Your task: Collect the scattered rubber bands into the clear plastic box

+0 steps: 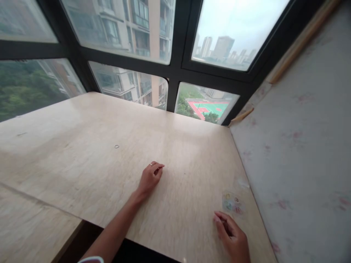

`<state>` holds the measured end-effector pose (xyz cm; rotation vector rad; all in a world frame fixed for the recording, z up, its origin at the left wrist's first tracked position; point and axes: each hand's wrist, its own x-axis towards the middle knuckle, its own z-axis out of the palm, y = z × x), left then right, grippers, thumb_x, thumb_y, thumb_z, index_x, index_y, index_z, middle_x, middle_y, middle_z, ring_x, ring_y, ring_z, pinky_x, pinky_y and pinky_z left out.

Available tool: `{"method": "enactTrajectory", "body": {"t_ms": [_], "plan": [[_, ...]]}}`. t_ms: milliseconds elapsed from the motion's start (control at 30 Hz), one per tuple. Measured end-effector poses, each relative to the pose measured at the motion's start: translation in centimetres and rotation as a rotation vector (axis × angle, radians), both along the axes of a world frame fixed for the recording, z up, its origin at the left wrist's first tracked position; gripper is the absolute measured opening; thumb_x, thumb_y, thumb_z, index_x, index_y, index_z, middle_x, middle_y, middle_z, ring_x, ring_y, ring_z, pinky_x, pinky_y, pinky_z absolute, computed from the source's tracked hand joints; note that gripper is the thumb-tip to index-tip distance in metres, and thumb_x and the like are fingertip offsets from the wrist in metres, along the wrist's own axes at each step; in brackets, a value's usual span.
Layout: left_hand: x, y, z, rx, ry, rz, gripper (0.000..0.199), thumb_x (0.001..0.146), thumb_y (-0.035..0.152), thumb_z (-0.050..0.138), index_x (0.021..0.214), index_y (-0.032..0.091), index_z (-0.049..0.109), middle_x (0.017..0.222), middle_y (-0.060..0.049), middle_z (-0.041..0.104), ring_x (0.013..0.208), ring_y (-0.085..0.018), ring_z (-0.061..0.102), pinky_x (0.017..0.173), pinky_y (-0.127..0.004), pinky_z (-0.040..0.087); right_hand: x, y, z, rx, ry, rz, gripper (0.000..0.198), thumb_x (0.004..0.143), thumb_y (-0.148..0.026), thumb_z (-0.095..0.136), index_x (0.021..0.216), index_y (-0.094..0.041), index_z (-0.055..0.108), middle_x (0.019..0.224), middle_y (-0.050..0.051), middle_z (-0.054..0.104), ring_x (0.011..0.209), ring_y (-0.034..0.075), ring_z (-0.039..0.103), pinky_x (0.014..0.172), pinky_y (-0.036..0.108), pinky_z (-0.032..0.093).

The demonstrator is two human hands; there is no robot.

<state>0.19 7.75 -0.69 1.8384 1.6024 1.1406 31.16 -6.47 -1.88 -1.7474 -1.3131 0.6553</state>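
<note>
My left hand (151, 177) rests on the stone-patterned tabletop near the middle, its fingers curled and the thumb and forefinger tips pressed together. A ring shows on one of its fingers. Whatever is in that pinch is too small to make out. At the lower right, my right hand (232, 233) is closed too, thumb against bent fingers, and I cannot tell what it holds. Just beyond it lies a flat, clear plastic pack (232, 203) with small coloured pieces inside, in yellow, green, pink and brown. My right fingertips are close to the pack but apart from it.
A thin dark loop (116, 146) lies left of my left hand. Farther left is a small sliver (21, 134). Dark-framed windows (172, 91) bound the tabletop (90, 157) at the back; a flower-patterned wall (296, 164) bounds the right. A dark opening (148, 254) lies under the front edge.
</note>
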Motion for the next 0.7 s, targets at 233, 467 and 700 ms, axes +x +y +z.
{"method": "enactTrajectory", "body": {"t_ms": [233,467,700], "plan": [[0.2,0.0,-0.4,-0.042,-0.134,0.006,0.02,0.082,0.015,0.05,0.088,0.018,0.07,0.083,-0.005,0.067,0.068,-0.014,0.059,0.069,-0.027,0.046,-3.4,4.4,1.8,-0.067,-0.013,0.166,0.04,0.075,-0.053,0.066,0.095,-0.019,0.072,0.053,0.0,0.062,0.048,0.017,0.062,0.048,0.024,0.052],[0.1,-0.5,0.3,-0.059,-0.131,-0.014,0.023,0.081,0.012,0.049,0.091,0.018,0.068,0.086,-0.008,0.068,0.079,-0.019,0.06,0.073,-0.031,0.045,-18.6,14.2,8.9,0.165,-0.071,0.598,0.026,0.087,-0.038,0.057,0.102,-0.018,0.066,0.085,0.005,0.068,0.06,0.013,0.06,0.059,0.026,0.05],[-0.3,-0.5,0.3,-0.151,-0.231,0.01,0.015,0.076,0.016,0.052,0.063,0.016,0.058,0.061,-0.006,0.06,0.059,-0.019,0.054,0.056,-0.031,0.035,-33.4,23.0,8.1,0.147,-0.624,1.068,0.036,0.088,-0.021,0.052,0.123,-0.018,0.058,0.114,0.007,0.062,0.075,0.012,0.061,0.079,0.027,0.048]]}}
